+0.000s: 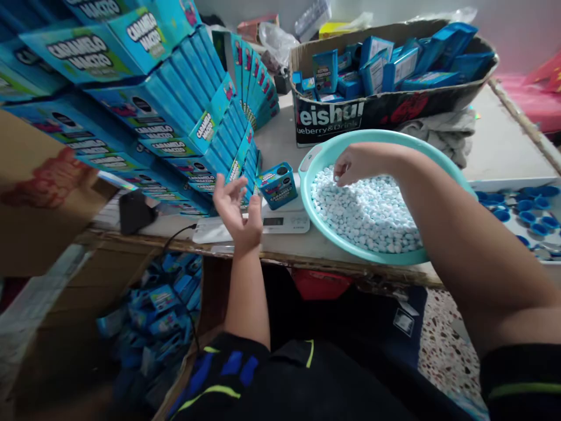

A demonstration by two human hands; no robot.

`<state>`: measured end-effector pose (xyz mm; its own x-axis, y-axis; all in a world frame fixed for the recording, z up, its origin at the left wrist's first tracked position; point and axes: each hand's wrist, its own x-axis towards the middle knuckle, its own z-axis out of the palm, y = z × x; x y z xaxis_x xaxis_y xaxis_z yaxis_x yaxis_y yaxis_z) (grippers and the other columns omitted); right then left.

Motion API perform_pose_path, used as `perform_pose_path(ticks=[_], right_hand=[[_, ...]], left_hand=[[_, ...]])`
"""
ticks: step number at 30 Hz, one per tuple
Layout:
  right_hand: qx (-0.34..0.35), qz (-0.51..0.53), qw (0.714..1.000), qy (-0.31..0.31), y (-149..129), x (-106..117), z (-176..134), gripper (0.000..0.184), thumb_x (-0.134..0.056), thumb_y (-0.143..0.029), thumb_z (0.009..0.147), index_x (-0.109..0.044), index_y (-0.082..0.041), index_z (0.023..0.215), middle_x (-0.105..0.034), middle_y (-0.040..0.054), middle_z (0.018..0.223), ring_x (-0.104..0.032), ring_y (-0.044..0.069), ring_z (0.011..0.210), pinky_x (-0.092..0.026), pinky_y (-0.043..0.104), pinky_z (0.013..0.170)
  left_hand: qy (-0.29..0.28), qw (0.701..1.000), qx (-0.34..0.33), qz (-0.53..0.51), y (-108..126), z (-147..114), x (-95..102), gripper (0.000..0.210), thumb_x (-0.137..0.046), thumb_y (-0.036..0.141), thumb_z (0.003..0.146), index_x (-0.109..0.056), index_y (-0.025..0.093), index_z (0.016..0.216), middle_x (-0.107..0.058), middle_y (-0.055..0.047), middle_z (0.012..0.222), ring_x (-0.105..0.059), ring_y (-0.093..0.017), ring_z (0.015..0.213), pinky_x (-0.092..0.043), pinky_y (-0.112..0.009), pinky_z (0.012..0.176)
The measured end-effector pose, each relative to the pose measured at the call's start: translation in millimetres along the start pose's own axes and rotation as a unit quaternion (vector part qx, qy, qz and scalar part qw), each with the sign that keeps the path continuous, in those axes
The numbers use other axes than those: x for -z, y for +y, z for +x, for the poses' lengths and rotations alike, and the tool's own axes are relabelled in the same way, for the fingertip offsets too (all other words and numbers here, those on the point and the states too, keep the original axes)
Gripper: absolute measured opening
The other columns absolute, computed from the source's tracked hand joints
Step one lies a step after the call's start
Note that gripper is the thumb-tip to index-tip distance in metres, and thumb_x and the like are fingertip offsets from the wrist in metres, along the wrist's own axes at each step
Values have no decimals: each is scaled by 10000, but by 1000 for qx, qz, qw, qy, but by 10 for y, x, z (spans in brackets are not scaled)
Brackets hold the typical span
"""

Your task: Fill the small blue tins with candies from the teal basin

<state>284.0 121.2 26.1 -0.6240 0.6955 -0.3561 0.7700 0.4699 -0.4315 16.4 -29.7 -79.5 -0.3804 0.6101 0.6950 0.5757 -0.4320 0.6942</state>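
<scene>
My left hand (239,213) is raised with its fingers spread, holding nothing. It is above the white digital scale (287,223), just left of a small blue candy box (278,187) that stands upright at the scale. My right hand (350,164) reaches over the turquoise basin (372,257), low above small pale blue and white candies (368,210). Its fingers are curled together, and whatever they may hold is hidden. Blue boxes (175,128) marked "Caramelo Macizo" rise in a tall stack behind my left hand.
A black cardboard box (333,120) with blue packs stands behind the basin, beside a grey cloth (442,137). At the right, a white tray (543,254) holds blue caps. Below the table's left edge, a carton (87,292) contains many blue packs. A cable (173,237) runs from the scale.
</scene>
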Motion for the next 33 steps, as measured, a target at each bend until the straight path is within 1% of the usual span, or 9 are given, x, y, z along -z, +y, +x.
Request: perform_pose_path(ticks=[2, 3, 8, 11, 14, 20, 23, 29, 33], right_hand=[[-5, -5, 1000, 27, 19, 33, -23, 209, -751, -271, 810, -793, -183, 995, -745, 44, 861, -684, 192, 796, -488, 305, 746], [-6, -12, 999, 42, 48, 42, -23, 219, -756, -281, 809, -794, -179, 999, -743, 43, 862, -686, 197, 813, -495, 310, 766], [5, -37, 995, 96, 209, 28, -8, 286, -757, -338, 827, -784, -142, 1033, -740, 58, 869, -674, 211, 876, -505, 324, 845], [-9, -36, 996, 79, 217, 12, -8, 240, -732, -315, 846, -786, -160, 1021, -734, 52, 840, -681, 223, 870, -519, 346, 856], [-5, -23, 998, 60, 213, -2, 19, 206, -712, -285, 852, -787, -185, 1015, -720, 47, 810, -690, 247, 890, -533, 378, 872], [22, -48, 995, 85, 206, -47, 68, 215, -729, -291, 808, -792, -228, 1004, -738, 65, 921, -684, 267, 909, -543, 388, 856], [8, -59, 995, 81, 149, -60, 51, 223, -701, -296, 830, -794, -221, 1019, -744, 74, 941, -689, 258, 905, -531, 376, 852], [-35, -25, 998, 44, 87, -62, 15, 210, -651, -294, 880, -786, -215, 1020, -744, 53, 841, -694, 221, 802, -523, 341, 767], [-43, -7, 998, 35, 75, -65, 2, 199, -599, -239, 907, -774, -155, 950, -741, 83, 813, -671, 193, 728, -488, 318, 701]], left_hand=[[52, 999, 7, 7, -11, -62, -40, 687, -567, 576, 938, -342, 239, 1493, -605, -138, 1242, -659, -271, 1153, -528, -467, 1030], [65, 998, 13, 5, -23, -82, -63, 656, -562, 565, 940, -372, 226, 1468, -614, -135, 1210, -669, -264, 1116, -542, -451, 998], [91, 995, 29, -12, -89, -85, -114, 595, -546, 584, 944, -451, 211, 1398, -628, -119, 1138, -678, -245, 1053, -563, -400, 904], [105, 993, 48, -13, -116, -70, -88, 602, -521, 626, 946, -464, 219, 1385, -629, -103, 1093, -680, -232, 1017, -567, -385, 875], [108, 991, 67, -37, -133, -77, -59, 594, -542, 626, 942, -469, 234, 1383, -629, -101, 1116, -678, -228, 1024, -567, -376, 878], [109, 987, 89, -80, -147, -121, -37, 525, -610, 567, 935, -502, 232, 1325, -646, -80, 1082, -684, -204, 977, -568, -345, 853], [110, 985, 98, -92, -151, -127, -36, 478, -616, 549, 937, -529, 223, 1277, -649, -66, 1036, -684, -191, 951, -570, -325, 827], [95, 982, 116, -115, -113, -123, -25, 392, -653, 457, 927, -572, 212, 1221, -660, -60, 998, -687, -170, 915, -572, -315, 834], [106, 980, 117, -124, -81, -123, -16, 366, -655, 412, 923, -569, 198, 1207, -662, -57, 977, -685, -162, 887, -569, -306, 813]])
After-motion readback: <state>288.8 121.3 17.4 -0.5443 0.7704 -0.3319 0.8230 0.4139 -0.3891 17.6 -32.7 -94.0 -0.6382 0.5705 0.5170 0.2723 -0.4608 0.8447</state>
